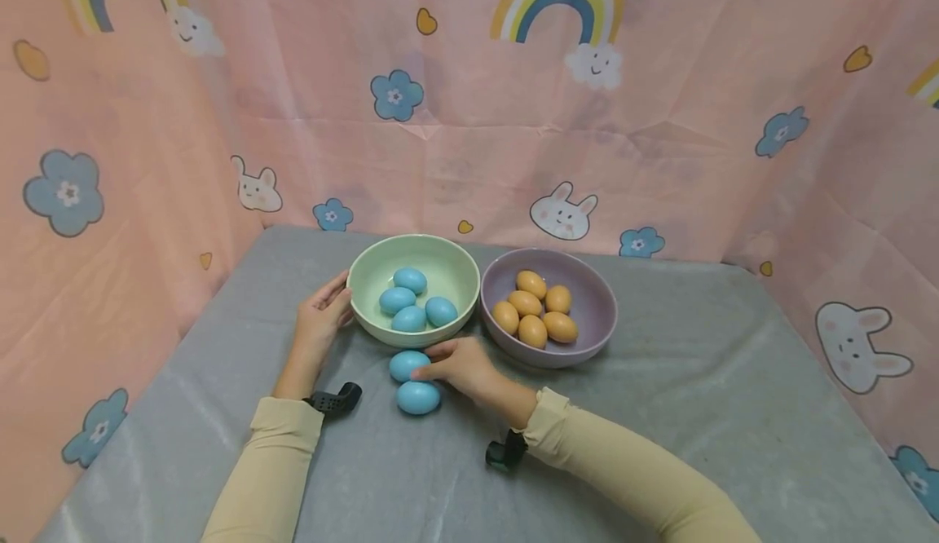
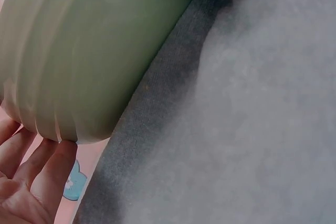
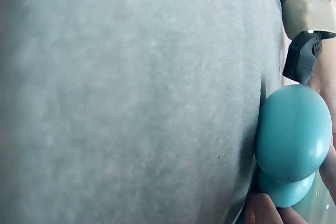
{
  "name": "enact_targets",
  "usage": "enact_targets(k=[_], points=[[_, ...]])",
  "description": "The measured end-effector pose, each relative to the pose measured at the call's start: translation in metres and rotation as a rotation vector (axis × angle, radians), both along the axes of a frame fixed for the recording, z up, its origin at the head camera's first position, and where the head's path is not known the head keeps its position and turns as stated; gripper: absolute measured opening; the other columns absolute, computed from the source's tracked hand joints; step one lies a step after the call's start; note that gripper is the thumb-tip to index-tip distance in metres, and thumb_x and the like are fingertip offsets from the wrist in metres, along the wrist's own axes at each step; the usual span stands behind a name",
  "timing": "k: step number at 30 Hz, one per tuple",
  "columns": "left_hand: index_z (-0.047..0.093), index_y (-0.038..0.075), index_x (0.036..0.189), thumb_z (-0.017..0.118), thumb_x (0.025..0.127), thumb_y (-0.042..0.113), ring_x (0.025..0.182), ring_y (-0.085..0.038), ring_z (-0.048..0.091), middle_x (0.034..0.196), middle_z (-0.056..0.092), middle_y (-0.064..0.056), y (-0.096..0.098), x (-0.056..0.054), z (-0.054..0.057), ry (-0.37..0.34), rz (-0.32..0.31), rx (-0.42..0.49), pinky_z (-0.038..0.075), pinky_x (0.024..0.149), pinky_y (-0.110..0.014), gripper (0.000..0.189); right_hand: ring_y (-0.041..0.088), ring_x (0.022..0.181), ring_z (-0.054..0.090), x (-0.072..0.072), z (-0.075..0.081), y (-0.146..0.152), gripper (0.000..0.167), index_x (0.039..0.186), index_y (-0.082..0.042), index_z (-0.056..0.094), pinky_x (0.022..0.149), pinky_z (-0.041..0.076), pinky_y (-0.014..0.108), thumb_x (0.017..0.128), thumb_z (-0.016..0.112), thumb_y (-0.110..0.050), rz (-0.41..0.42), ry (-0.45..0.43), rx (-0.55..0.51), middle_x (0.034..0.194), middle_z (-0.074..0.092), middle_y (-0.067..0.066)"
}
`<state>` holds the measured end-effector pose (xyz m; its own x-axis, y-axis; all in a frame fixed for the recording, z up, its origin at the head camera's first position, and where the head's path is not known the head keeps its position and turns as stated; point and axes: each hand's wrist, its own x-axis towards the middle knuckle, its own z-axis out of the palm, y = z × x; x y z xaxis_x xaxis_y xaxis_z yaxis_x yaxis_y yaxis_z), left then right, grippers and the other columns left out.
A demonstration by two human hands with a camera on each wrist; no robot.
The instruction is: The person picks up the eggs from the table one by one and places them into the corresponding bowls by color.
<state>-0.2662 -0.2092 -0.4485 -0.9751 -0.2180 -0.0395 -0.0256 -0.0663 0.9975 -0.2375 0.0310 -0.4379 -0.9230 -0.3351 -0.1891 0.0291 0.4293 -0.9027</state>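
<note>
Four fingertips of my left hand (image 1: 323, 315) rest against the outer left side of a light green bowl (image 1: 357, 312), and the left wrist view shows the fingers nearly straight. Inside that bowl lie several blue eggs (image 1: 410, 280). In front of it, my right hand (image 1: 465, 368) pinches a blue egg (image 1: 406, 365) between thumb and fingers, close to the cloth. A second loose blue egg (image 1: 418, 398) lies just nearer to me; the right wrist view shows it large, partly covering the pinched one.
Right beside the green bowl stands a purple bowl (image 1: 597, 315) with several orange-brown eggs (image 1: 531, 284). Grey cloth (image 1: 697, 364) covers the table. A pink printed curtain (image 1: 455, 160) encloses the back and sides. Each wrist wears a black camera mount (image 1: 336, 399).
</note>
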Motion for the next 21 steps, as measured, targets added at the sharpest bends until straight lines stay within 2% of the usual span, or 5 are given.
enact_targets(k=[6,13,16,21], points=[[0.044,0.01,0.15,0.054,0.103,0.017,0.14,-0.021,0.048,0.156,0.044,-0.008,0.0,0.0,0.0,0.006,-0.004,0.004,0.053,0.092,-0.013,0.049,0.008,0.089,0.063,0.001,0.001,-0.001,0.038,0.102,0.002,0.077,0.074,0.056,0.021,0.073,0.089,-0.02,0.025,0.046,-0.023,0.097,0.077,0.009],[0.045,0.011,0.15,0.055,0.103,0.018,0.138,-0.021,0.05,0.155,0.045,-0.007,0.001,0.0,0.0,-0.003,-0.001,0.001,0.054,0.089,-0.012,0.048,0.006,0.087,0.061,-0.001,0.0,-0.002,0.033,0.101,0.001,0.078,0.072,0.054,0.018,0.075,0.087,-0.018,-0.009,0.041,0.021,0.099,0.077,0.011],[0.045,0.011,0.15,0.055,0.103,0.018,0.138,-0.021,0.05,0.155,0.044,-0.007,0.002,-0.001,-0.001,-0.012,0.001,0.006,0.054,0.089,-0.012,0.049,0.005,0.08,0.059,-0.002,0.004,0.003,0.032,0.101,-0.004,0.079,0.067,0.051,0.018,0.075,0.088,-0.02,-0.008,0.03,0.042,0.095,0.078,0.007],[0.045,0.01,0.15,0.055,0.103,0.018,0.139,-0.021,0.049,0.156,0.043,-0.007,0.001,-0.001,-0.001,-0.001,-0.001,0.015,0.053,0.091,-0.013,0.049,0.006,0.082,0.063,-0.005,0.017,0.017,0.034,0.104,-0.012,0.079,0.07,0.054,0.022,0.076,0.087,-0.028,0.025,-0.015,0.064,0.098,0.078,0.001]])
